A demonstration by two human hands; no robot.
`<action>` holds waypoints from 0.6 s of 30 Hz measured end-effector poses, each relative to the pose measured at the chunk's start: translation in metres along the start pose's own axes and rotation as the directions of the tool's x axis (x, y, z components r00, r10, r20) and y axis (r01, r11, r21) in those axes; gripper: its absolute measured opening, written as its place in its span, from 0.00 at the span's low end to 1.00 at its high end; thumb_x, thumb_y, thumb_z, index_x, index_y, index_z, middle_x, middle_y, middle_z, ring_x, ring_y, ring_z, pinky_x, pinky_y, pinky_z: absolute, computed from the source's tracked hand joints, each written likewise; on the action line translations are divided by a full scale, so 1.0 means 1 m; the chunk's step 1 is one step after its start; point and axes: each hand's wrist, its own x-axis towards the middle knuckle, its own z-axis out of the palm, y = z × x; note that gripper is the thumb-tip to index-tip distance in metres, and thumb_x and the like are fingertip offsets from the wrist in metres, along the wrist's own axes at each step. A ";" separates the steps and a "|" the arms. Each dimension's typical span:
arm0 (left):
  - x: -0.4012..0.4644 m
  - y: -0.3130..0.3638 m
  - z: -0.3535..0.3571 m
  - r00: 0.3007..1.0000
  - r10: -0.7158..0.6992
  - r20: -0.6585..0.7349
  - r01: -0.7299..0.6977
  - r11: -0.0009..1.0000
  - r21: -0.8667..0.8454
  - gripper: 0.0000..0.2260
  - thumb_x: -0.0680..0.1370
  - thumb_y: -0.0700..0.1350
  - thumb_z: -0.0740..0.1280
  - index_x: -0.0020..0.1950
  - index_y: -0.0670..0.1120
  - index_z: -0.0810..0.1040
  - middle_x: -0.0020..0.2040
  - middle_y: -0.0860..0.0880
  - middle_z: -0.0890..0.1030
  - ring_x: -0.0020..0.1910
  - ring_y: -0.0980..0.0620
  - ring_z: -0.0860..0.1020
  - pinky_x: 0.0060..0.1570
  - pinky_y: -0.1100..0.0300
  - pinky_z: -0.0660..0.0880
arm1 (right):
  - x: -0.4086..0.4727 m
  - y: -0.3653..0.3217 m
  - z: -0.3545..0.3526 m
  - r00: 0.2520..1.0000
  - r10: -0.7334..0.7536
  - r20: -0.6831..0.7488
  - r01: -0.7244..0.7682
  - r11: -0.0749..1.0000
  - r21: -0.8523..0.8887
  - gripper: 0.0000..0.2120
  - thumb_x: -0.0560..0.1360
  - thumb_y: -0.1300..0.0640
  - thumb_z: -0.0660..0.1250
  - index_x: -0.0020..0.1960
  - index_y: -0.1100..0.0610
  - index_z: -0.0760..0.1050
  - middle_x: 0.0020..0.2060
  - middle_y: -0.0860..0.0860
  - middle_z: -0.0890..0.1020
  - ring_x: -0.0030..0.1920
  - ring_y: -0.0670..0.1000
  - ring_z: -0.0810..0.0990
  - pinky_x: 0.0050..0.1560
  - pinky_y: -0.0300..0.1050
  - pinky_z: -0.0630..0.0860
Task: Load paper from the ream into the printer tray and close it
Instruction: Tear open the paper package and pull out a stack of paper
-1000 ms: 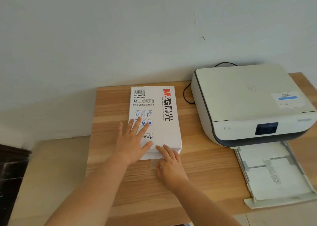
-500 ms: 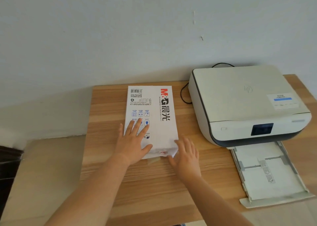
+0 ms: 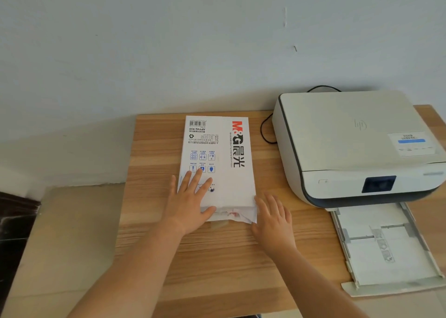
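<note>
Opening the ream [image 3: 217,163]: left hand [image 3: 188,204] lay flat, fingers spread, pinning it; right hand [image 3: 272,218], open, touched the torn wrapper end [image 3: 231,215]. Next, sheets likely needed drawing out toward the tray [image 3: 386,247].

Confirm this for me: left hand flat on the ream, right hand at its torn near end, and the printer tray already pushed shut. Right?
Not quite. The tray is pulled out in front of the printer, as the head view shows. The rest stands: the left hand lies flat on the ream, and the right hand is at its torn near end.
</note>
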 end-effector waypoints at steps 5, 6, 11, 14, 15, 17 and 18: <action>0.003 0.012 0.004 1.000 -0.004 0.011 0.004 0.999 -0.031 0.34 0.76 0.69 0.49 0.78 0.58 0.42 0.79 0.51 0.36 0.77 0.48 0.37 0.73 0.39 0.35 | -0.003 0.012 -0.002 0.999 0.038 0.003 -0.038 0.999 -0.016 0.32 0.70 0.50 0.70 0.71 0.51 0.63 0.73 0.54 0.67 0.74 0.58 0.62 0.70 0.60 0.61; 0.003 0.014 0.005 1.000 0.003 0.010 -0.003 1.000 -0.028 0.34 0.76 0.69 0.49 0.78 0.58 0.42 0.79 0.51 0.36 0.77 0.48 0.36 0.73 0.39 0.35 | -0.003 0.013 -0.003 0.999 0.039 0.003 -0.039 0.999 -0.010 0.31 0.71 0.49 0.70 0.71 0.50 0.64 0.73 0.54 0.67 0.74 0.58 0.62 0.70 0.60 0.61; 0.002 0.021 0.010 0.999 0.043 0.018 -0.042 0.999 -0.029 0.35 0.75 0.69 0.52 0.77 0.58 0.42 0.79 0.51 0.37 0.77 0.48 0.36 0.73 0.39 0.35 | -0.005 0.014 -0.004 0.999 0.043 -0.012 -0.043 0.999 0.022 0.32 0.71 0.49 0.70 0.72 0.50 0.63 0.73 0.53 0.67 0.74 0.57 0.63 0.70 0.59 0.61; 0.002 0.022 0.013 0.998 0.049 0.027 -0.049 0.999 -0.017 0.36 0.76 0.68 0.53 0.77 0.58 0.42 0.79 0.51 0.36 0.77 0.47 0.36 0.73 0.38 0.35 | -0.005 0.014 -0.003 0.999 0.043 -0.008 -0.043 0.999 0.019 0.31 0.72 0.48 0.68 0.73 0.50 0.64 0.74 0.52 0.66 0.75 0.56 0.61 0.71 0.59 0.59; 0.002 0.022 0.014 0.998 0.050 0.029 -0.049 0.999 -0.013 0.36 0.76 0.68 0.54 0.78 0.58 0.42 0.79 0.51 0.36 0.77 0.47 0.36 0.73 0.38 0.35 | -0.005 0.013 -0.003 0.999 0.041 -0.008 -0.041 0.999 0.011 0.31 0.72 0.48 0.68 0.73 0.51 0.64 0.74 0.52 0.66 0.75 0.57 0.61 0.71 0.59 0.59; 0.001 0.023 0.017 0.998 0.050 0.027 -0.050 0.999 -0.009 0.36 0.76 0.68 0.55 0.78 0.58 0.42 0.79 0.50 0.37 0.77 0.47 0.35 0.72 0.38 0.34 | -0.006 0.012 -0.003 0.999 0.033 -0.001 -0.033 0.999 -0.011 0.30 0.72 0.49 0.68 0.72 0.50 0.64 0.73 0.53 0.67 0.74 0.58 0.62 0.70 0.60 0.60; 0.001 0.023 0.019 0.999 0.048 0.023 -0.047 0.999 -0.012 0.36 0.76 0.67 0.55 0.78 0.57 0.42 0.79 0.50 0.37 0.77 0.47 0.35 0.72 0.39 0.33 | -0.005 0.010 -0.002 1.000 0.027 0.001 -0.027 0.999 -0.024 0.30 0.71 0.49 0.68 0.71 0.50 0.63 0.73 0.53 0.67 0.73 0.58 0.63 0.69 0.61 0.61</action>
